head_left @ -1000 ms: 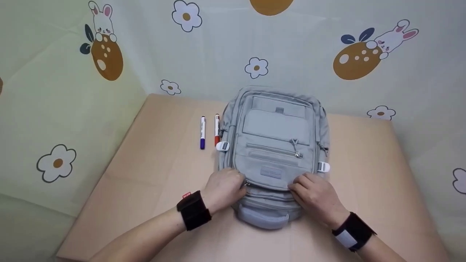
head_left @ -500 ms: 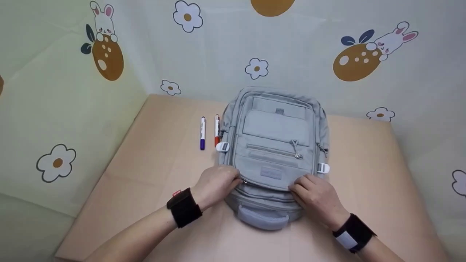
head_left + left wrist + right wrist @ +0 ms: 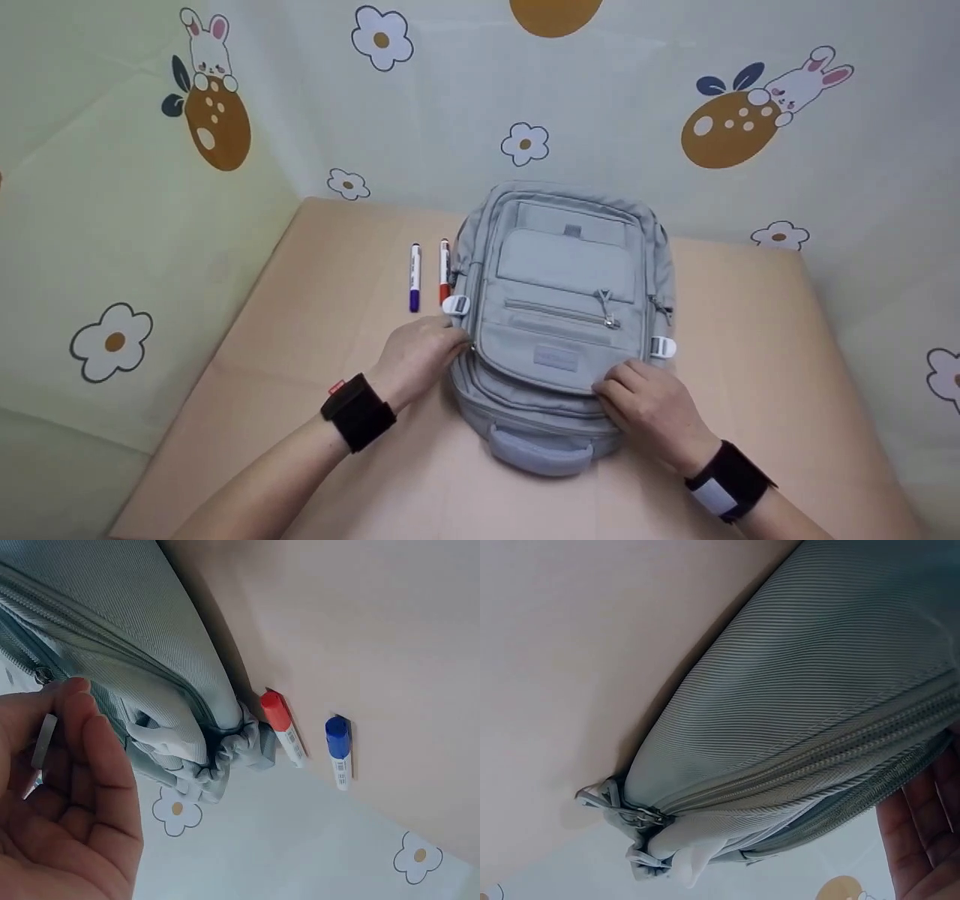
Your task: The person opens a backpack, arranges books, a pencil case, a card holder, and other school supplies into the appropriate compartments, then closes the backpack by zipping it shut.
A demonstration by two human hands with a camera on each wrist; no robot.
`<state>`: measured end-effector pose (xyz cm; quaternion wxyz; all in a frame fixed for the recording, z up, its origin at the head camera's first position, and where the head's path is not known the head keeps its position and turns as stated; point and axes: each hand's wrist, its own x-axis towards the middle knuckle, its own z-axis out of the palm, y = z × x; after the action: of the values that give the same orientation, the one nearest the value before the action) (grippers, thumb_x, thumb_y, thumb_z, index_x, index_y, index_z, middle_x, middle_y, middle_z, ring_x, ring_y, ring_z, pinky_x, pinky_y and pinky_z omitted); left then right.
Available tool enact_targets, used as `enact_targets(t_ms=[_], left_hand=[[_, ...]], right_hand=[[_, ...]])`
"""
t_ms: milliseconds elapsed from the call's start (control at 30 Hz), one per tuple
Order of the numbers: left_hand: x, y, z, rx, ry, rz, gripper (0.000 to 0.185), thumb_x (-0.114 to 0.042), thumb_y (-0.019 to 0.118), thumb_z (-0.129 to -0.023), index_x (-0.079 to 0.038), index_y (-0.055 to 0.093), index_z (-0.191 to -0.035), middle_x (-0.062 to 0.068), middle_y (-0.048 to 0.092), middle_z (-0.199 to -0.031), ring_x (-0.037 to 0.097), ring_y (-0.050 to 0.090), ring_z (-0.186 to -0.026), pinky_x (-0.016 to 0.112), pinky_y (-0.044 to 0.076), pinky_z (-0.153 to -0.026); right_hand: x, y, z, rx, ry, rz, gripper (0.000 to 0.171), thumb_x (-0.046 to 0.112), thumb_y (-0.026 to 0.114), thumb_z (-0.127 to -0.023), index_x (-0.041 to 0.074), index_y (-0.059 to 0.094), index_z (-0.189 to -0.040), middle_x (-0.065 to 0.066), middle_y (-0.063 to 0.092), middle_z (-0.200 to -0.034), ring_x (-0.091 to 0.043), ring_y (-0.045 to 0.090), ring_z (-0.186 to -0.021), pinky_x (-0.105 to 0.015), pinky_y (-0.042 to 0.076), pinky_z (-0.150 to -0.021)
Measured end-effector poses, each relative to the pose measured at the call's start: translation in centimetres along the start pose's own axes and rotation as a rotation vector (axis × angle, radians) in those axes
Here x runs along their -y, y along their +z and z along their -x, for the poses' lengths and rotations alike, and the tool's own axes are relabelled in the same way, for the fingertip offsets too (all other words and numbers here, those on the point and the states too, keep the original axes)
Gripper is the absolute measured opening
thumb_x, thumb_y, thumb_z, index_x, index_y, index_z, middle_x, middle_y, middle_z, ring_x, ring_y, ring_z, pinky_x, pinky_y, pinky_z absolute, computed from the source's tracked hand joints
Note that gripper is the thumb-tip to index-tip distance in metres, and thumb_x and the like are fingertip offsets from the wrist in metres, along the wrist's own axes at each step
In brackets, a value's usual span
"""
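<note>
From over the person's shoulder, a grey backpack [image 3: 562, 322] lies flat on the tan table [image 3: 315, 315], front up, its carry handle [image 3: 540, 456] nearest the person. The left hand [image 3: 418, 358] sits at the bag's left edge, fingers curled in at the zip line there; it looks to be pinching a zip pull, though the pull itself is too small to make out from here. The right hand [image 3: 651, 409] rests on the lower right of the front pocket, fingers bent and pressing the fabric down. Just beyond the left hand lie two markers side by side, a blue-capped marker [image 3: 414, 277] and a red-capped marker [image 3: 444, 271], the red one close against the bag.

From the left wrist, the fingers [image 3: 82, 735] are curled, with a small metal zip pull [image 3: 43, 742] pinched between them right beside the zip track. The two markers lie past the bag's corner, untouched.

From the right wrist, only the fingertips [image 3: 922, 840] show, at the frame's edge against the bag's side; the zip running past them looks closed along that stretch.

I'd judge the unzipping has only begun: the pull is partway up the left side, most of the bag is still closed, and the markers are still out on the table.
</note>
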<state>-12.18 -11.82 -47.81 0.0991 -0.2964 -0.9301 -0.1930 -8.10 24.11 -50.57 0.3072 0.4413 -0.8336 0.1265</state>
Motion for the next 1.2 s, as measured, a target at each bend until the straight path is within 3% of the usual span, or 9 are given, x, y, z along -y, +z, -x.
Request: enact_targets(t_ms=[300, 433, 567, 700, 800, 933, 1033, 1200], left_hand=[[0.1, 0.2, 0.5, 0.004, 0.008, 0.001, 0.006, -0.021, 0.073, -0.095, -0.015, 0.076, -0.095, -0.005, 0.061, -0.084, 0.015, 0.059, -0.077, 0.033, 0.051, -0.066], [0.2, 0.3, 0.6, -0.01, 0.017, 0.002, 0.007, -0.022, 0.073, -0.096, -0.017, 0.076, -0.092, -0.007, 0.059, -0.082, 0.013, 0.058, -0.076, 0.033, 0.05, -0.064], [0.2, 0.4, 0.6, -0.02, 0.028, 0.004, 0.007, -0.022, 0.071, -0.097, -0.019, 0.075, -0.093, -0.007, 0.06, -0.083, 0.013, 0.058, -0.076, 0.033, 0.049, -0.064], [0.1, 0.4, 0.5, -0.025, 0.028, 0.015, 0.006, -0.02, 0.071, -0.097, -0.017, 0.076, -0.097, -0.006, 0.061, -0.084, 0.014, 0.058, -0.077, 0.033, 0.049, -0.065], [0.1, 0.4, 0.5, -0.025, 0.024, 0.015, 0.006, -0.019, 0.072, -0.097, -0.016, 0.077, -0.099, -0.006, 0.062, -0.085, 0.014, 0.058, -0.077, 0.033, 0.05, -0.065], [0.1, 0.5, 0.5, -0.026, 0.03, 0.008, 0.008, -0.018, 0.072, -0.097, -0.016, 0.077, -0.101, -0.005, 0.063, -0.084, 0.014, 0.059, -0.076, 0.033, 0.05, -0.065], [0.1, 0.6, 0.4, -0.026, 0.035, 0.012, 0.009, -0.018, 0.071, -0.097, -0.015, 0.077, -0.103, -0.004, 0.064, -0.085, 0.015, 0.06, -0.078, 0.033, 0.051, -0.066], [0.1, 0.4, 0.4, -0.015, 0.021, 0.028, 0.008, -0.018, 0.071, -0.097, -0.016, 0.077, -0.103, -0.005, 0.064, -0.086, 0.015, 0.059, -0.078, 0.033, 0.051, -0.066]], right_hand=[[0.9, -0.1, -1.2, 0.032, 0.059, -0.011, 0.011, 0.013, 0.074, -0.087, 0.011, 0.074, -0.097, 0.001, 0.066, -0.092, -0.019, 0.06, -0.081, -0.037, 0.051, -0.065], [1.7, -0.1, -3.0, 0.06, 0.052, -0.016, 0.016, 0.016, 0.075, -0.088, 0.009, 0.075, -0.102, -0.002, 0.07, -0.097, -0.023, 0.065, -0.09, -0.04, 0.054, -0.075], [2.9, -0.2, -5.2, 0.148, 0.038, -0.018, 0.032, 0.018, 0.079, -0.085, 0.003, 0.074, -0.113, -0.01, 0.072, -0.112, -0.03, 0.066, -0.107, -0.046, 0.053, -0.092], [4.5, 0.2, -7.3, 0.27, 0.033, 0.008, 0.045, 0.022, 0.081, -0.085, 0.0, 0.071, -0.123, -0.015, 0.069, -0.124, -0.034, 0.062, -0.119, -0.047, 0.05, -0.101], [5.7, 0.9, -8.5, 0.334, 0.02, 0.079, 0.04, 0.017, 0.077, -0.087, -0.001, 0.071, -0.122, -0.015, 0.069, -0.124, -0.033, 0.063, -0.118, -0.045, 0.052, -0.098], [6.7, 2.0, -9.2, 0.367, -0.028, 0.233, 0.032, 0.005, 0.067, -0.085, -0.002, 0.072, -0.116, -0.015, 0.07, -0.116, -0.032, 0.065, -0.106, -0.039, 0.057, -0.086], [6.8, 2.7, -9.2, 0.34, -0.059, 0.316, 0.029, 0.001, 0.064, -0.082, -0.002, 0.073, -0.109, -0.015, 0.069, -0.108, -0.03, 0.064, -0.098, -0.036, 0.058, -0.076], [6.4, 3.4, -9.0, 0.281, -0.06, 0.342, 0.012, 0.007, 0.066, -0.088, 0.0, 0.073, -0.095, -0.012, 0.067, -0.095, -0.027, 0.064, -0.085, -0.035, 0.056, -0.063]])
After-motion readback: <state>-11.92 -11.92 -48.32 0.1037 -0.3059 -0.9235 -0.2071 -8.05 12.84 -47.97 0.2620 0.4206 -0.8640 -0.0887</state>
